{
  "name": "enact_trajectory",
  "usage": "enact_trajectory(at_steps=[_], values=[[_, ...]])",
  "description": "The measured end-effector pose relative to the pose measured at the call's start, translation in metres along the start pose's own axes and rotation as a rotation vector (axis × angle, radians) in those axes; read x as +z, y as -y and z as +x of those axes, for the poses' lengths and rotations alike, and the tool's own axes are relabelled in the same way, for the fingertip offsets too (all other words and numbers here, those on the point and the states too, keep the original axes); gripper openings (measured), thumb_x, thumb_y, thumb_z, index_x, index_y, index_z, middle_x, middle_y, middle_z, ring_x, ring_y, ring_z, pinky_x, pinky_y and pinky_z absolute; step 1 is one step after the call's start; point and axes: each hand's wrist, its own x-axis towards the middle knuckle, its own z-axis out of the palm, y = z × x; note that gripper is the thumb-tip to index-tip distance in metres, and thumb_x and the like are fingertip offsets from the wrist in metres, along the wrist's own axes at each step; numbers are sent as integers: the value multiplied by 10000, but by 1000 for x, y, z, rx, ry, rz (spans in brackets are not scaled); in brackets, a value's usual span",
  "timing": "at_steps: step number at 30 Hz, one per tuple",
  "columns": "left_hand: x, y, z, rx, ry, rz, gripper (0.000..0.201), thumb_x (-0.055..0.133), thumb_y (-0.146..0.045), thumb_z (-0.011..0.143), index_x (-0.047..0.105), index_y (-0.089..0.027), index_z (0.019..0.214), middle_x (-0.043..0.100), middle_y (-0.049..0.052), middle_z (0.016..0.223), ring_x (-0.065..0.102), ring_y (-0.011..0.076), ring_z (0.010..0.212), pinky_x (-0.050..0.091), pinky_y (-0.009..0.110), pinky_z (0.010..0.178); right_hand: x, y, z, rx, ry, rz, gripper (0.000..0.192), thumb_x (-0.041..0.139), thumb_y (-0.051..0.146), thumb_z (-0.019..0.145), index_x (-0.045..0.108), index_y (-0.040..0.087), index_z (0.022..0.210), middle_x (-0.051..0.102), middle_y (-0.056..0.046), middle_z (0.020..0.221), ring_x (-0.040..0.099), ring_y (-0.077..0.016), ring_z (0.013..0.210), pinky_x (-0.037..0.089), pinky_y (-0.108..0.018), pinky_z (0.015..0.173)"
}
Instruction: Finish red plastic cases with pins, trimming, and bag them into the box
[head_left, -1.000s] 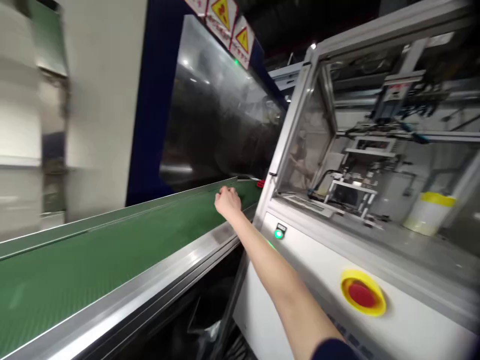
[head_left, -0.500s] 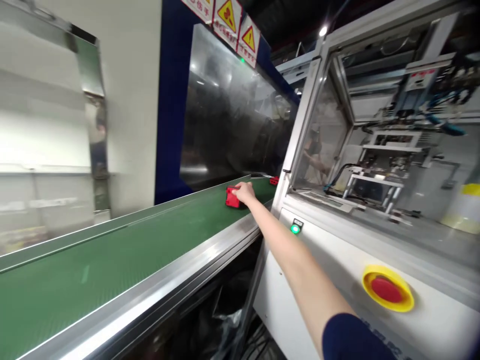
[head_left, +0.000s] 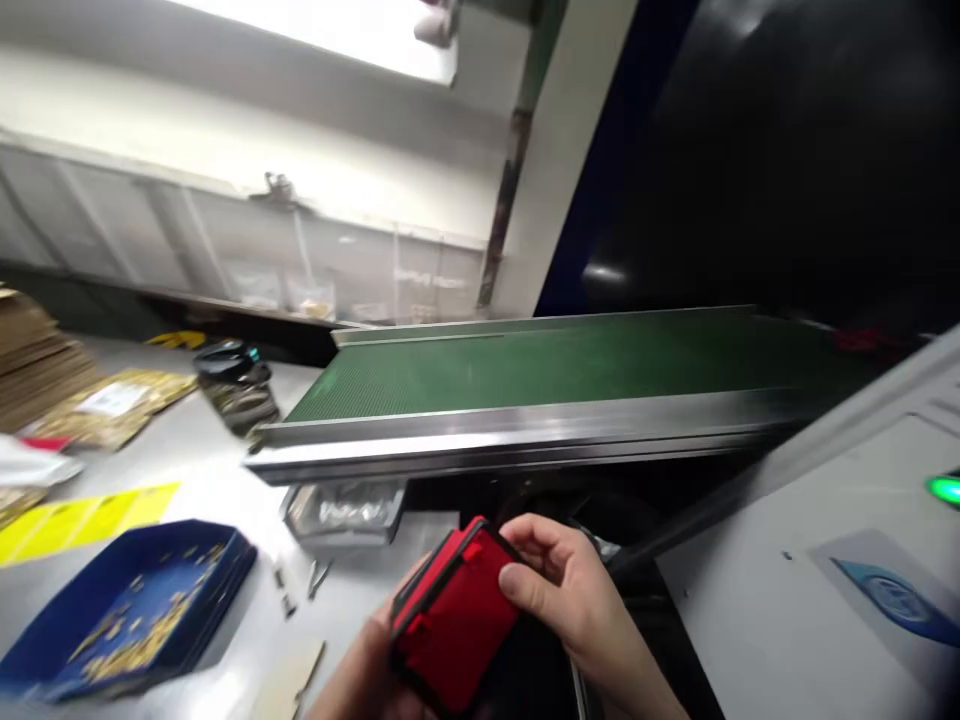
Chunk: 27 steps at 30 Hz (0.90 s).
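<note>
A red plastic case with black edging is tilted up in front of me, between both hands. My left hand is closed around its left and lower side, with most of its fingers hidden beneath it. My right hand grips the upper right edge, thumb on the red face and fingers curled behind. Beyond the hands runs a green conveyor belt with a metal side rail.
On the worktable at left stand a blue tray of small brass-coloured parts and a clear plastic box. Bagged parts and stacked cardboard lie farther left. A white machine cabinet borders the right side.
My view has swung left and down. The red case has come off the belt and close to me, and my left hand has come into view holding it too.
</note>
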Motion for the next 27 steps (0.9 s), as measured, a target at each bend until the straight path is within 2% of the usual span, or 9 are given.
enact_trajectory(at_steps=[2, 4, 7, 11, 14, 19, 23, 27], values=[[0, 24, -20, 23, -104, 73, 862, 774, -722, 736, 544, -352, 1479, 554, 72, 1547, 415, 414, 1479, 409, 502, 1201, 10, -33, -19, 63, -30, 42, 354, 793, 503, 851, 720, 213, 1041, 770, -81, 1012, 717, -230, 917, 553, -308, 803], [-3, 45, -38, 59, -166, 187, 862, 866, -571, 726, 539, -325, 1485, 534, 84, 1562, 425, 412, 1474, 365, 504, 1235, 13, -60, -37, 131, -38, 44, 350, 788, 490, 860, 724, 234, 1089, 771, -101, 1101, 720, -262, 1000, 566, -341, 864], [-7, 70, -65, 55, -219, 310, 789, 868, -429, 778, 519, -380, 1484, 513, 61, 1577, 463, 379, 1455, 383, 508, 1227, 12, -89, -62, 225, -41, 36, 338, 772, 471, 880, 736, 267, 1148, 752, -104, 1211, 712, -278, 1087, 568, -364, 943], [-3, 82, -85, 9, -238, 428, 727, 859, -339, 808, 534, -450, 1449, 569, 17, 1515, 543, 329, 1389, 437, 463, 1197, 10, -113, -84, 271, -40, 17, 380, 764, 540, 865, 754, 291, 1152, 748, -96, 1242, 710, -276, 1106, 573, -349, 961], [2, 83, -88, 23, -240, 464, 715, 851, -326, 817, 535, -464, 1443, 601, 3, 1475, 576, 308, 1349, 461, 432, 1179, 10, -121, -91, 272, -34, -18, 383, 756, 561, 862, 760, 301, 1144, 753, -90, 1237, 710, -272, 1110, 580, -334, 947], [2, 86, -90, -33, -236, 477, 732, 854, -329, 818, 524, -428, 1463, 563, 12, 1521, 520, 316, 1407, 400, 435, 1224, 9, -120, -95, 272, -40, -42, 310, 743, 510, 895, 758, 321, 1141, 768, -58, 1187, 720, -245, 1060, 578, -292, 888], [0, 82, -84, -103, -182, 234, 715, 793, -483, 869, 485, -367, 1503, 518, 45, 1569, 472, 321, 1450, 407, 434, 1207, 6, -117, -97, 262, 5, -120, 337, 723, 518, 911, 746, 299, 1166, 774, -49, 1052, 711, -218, 922, 550, -268, 812], [-3, 81, -74, -111, -103, 54, 753, 676, -674, 878, 505, -286, 1500, 525, 110, 1559, 464, 347, 1451, 401, 452, 1194, 1, -114, -101, 336, 63, -88, 381, 687, 514, 933, 729, 259, 1213, 768, -70, 1001, 692, -228, 839, 529, -291, 738]])
